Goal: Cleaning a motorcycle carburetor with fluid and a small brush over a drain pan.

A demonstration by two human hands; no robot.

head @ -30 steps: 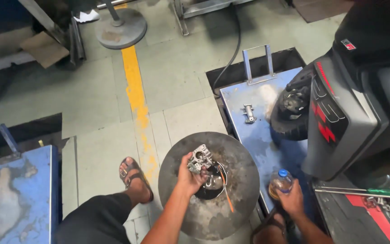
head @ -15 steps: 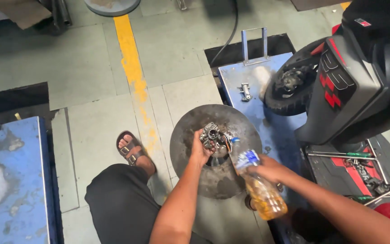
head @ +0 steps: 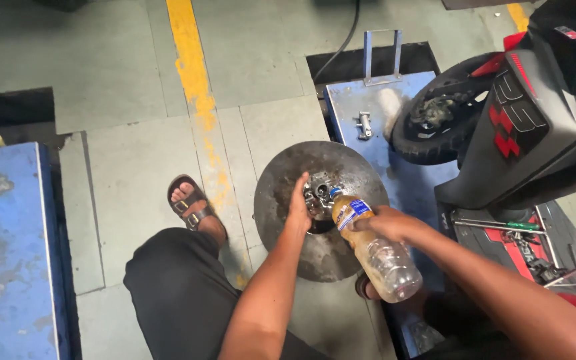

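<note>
Where it rested before, plastic bottle point(head: 371, 247) now tipped, right hand point(head: 383, 223) gripping

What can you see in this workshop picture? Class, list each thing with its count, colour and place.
metal part: one, grey, on the pan, under the left hand
round pan: one, dark grey, floor centre
plastic bottle: one, clear with amber liquid, tilted neck-down at the part
scooter: one, black and red, right
lift platform: one, blue, under the scooter's wheel
floor stripe: one, yellow
sandal: one, brown, left foot
left hand: on the part
right hand: grip on the bottle
</note>
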